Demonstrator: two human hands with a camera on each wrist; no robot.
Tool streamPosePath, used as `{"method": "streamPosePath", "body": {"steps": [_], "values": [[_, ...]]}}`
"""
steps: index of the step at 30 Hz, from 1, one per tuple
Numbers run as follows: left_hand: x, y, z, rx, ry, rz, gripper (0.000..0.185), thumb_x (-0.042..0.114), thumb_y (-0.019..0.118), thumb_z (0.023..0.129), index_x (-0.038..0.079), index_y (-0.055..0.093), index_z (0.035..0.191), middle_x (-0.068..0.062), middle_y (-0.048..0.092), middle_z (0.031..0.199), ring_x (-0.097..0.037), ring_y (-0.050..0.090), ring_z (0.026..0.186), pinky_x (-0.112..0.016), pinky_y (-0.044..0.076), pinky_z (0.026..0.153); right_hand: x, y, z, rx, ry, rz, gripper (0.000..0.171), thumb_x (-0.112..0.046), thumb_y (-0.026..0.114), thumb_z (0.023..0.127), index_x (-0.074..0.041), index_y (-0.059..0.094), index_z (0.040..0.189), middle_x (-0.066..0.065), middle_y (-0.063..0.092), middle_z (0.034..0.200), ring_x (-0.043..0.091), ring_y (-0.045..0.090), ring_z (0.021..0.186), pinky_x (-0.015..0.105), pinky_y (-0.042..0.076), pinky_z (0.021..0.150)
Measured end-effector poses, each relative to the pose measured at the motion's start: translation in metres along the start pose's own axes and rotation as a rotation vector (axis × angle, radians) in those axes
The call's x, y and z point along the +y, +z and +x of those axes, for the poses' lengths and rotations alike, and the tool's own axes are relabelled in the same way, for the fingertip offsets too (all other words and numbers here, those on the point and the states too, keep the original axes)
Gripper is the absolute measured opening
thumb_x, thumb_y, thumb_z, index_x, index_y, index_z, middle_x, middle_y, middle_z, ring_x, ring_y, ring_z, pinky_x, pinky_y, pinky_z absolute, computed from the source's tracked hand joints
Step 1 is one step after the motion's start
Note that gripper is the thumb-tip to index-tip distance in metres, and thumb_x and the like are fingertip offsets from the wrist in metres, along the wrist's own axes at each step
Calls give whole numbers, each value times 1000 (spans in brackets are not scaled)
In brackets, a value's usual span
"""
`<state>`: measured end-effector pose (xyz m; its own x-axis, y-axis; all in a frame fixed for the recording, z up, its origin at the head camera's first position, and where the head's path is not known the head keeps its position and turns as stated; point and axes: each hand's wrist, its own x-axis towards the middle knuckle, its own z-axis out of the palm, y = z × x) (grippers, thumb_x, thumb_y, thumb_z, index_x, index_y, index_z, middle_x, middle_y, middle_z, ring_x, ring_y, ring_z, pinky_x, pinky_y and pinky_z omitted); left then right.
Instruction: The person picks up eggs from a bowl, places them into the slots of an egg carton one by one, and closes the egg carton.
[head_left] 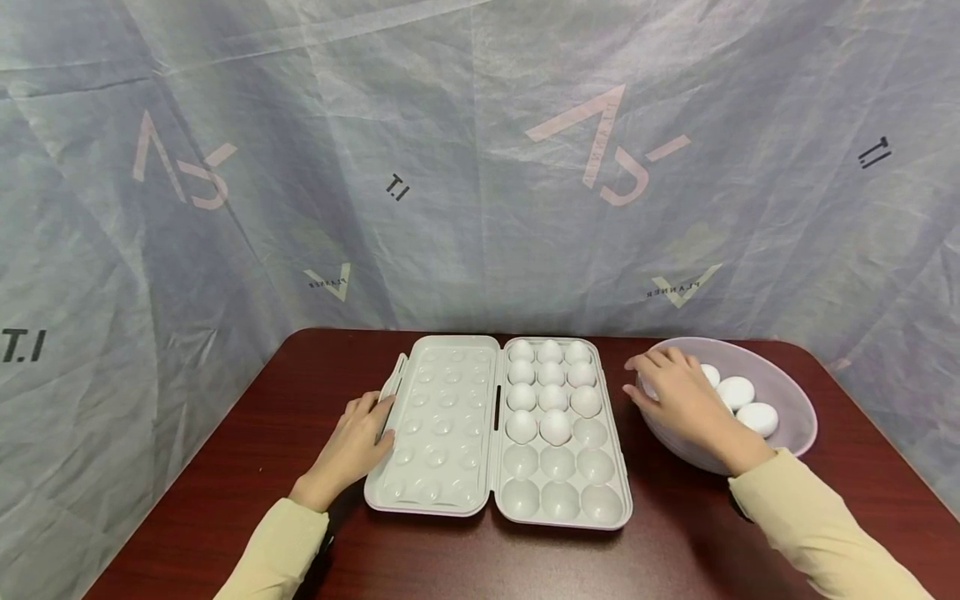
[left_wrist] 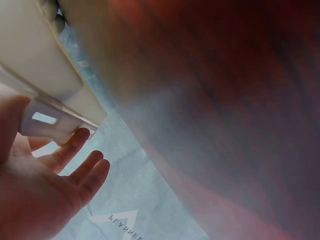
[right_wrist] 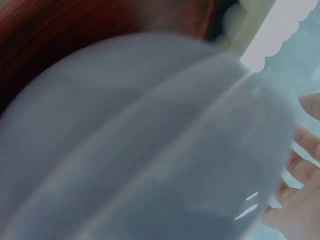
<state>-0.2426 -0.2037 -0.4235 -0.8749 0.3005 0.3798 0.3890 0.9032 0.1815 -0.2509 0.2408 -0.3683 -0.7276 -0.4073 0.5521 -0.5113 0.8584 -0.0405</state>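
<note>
A white egg carton (head_left: 489, 492) lies open on the table, its dimpled lid (head_left: 442, 400) to the left. White eggs (head_left: 551, 375) fill the far cups of its right half; the nearer cups hold none. My left hand (head_left: 352, 446) grips the latch flap (left_wrist: 52, 122) along the lid's outer edge, two fingers standing free in the left wrist view. Over the left rim of a pale purple bowl (head_left: 795, 400) is my right hand (head_left: 682, 396), its fingers spread. Several eggs (head_left: 756, 418) sit in the bowl. No egg shows in the right hand; its palm side is partly hidden.
The dark red wooden table (head_left: 240, 500) ends at a grey fabric backdrop (head_left: 480, 167) printed with letters. Carton and bowl stand apart, with a strip of bare tabletop between them. In the right wrist view, the bowl's side (right_wrist: 150, 130) covers most of the picture.
</note>
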Motion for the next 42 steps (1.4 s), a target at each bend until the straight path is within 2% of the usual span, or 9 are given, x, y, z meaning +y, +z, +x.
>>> {"method": "streamPosePath", "body": {"steps": [9, 16, 25, 30, 42], "values": [[0, -1, 0, -1, -2, -1, 47, 11, 64, 79, -3, 54, 123, -21, 51, 117, -41, 47, 108, -50, 42, 83, 29, 0, -18, -135, 129, -19, 27, -19, 64, 78, -4, 61, 101, 17, 63, 103, 38, 51, 97, 53, 35, 73], [0, -1, 0, -17, -12, -4, 48, 12, 64, 80, -3, 53, 124, -21, 51, 118, -41, 47, 109, -51, 41, 84, 43, 5, -28, -226, 199, 17, 28, -26, 62, 83, -6, 61, 102, 16, 63, 102, 39, 52, 92, 51, 35, 70], [0, 0, 0, -19, -15, -1, 48, 12, 64, 80, -3, 53, 124, -21, 51, 118, -41, 47, 109, -51, 41, 85, 46, 7, -32, -279, 248, 48, 35, -34, 59, 85, -5, 60, 105, 15, 64, 99, 38, 51, 93, 50, 37, 67], [0, 0, 1, -19, -12, 4, 48, 12, 64, 80, -2, 53, 124, -21, 51, 118, -41, 47, 109, -51, 41, 85, 49, 10, -33, -303, 276, 45, 39, -37, 60, 84, -4, 60, 106, 14, 65, 97, 38, 53, 89, 50, 38, 67], [1, 0, 1, -10, -13, 1, 47, 11, 64, 80, -2, 54, 124, -21, 51, 118, -40, 47, 109, -51, 41, 86, 51, 13, -32, -316, 279, 56, 40, -36, 61, 83, -3, 61, 106, 6, 64, 84, 34, 54, 80, 45, 36, 60]]}}
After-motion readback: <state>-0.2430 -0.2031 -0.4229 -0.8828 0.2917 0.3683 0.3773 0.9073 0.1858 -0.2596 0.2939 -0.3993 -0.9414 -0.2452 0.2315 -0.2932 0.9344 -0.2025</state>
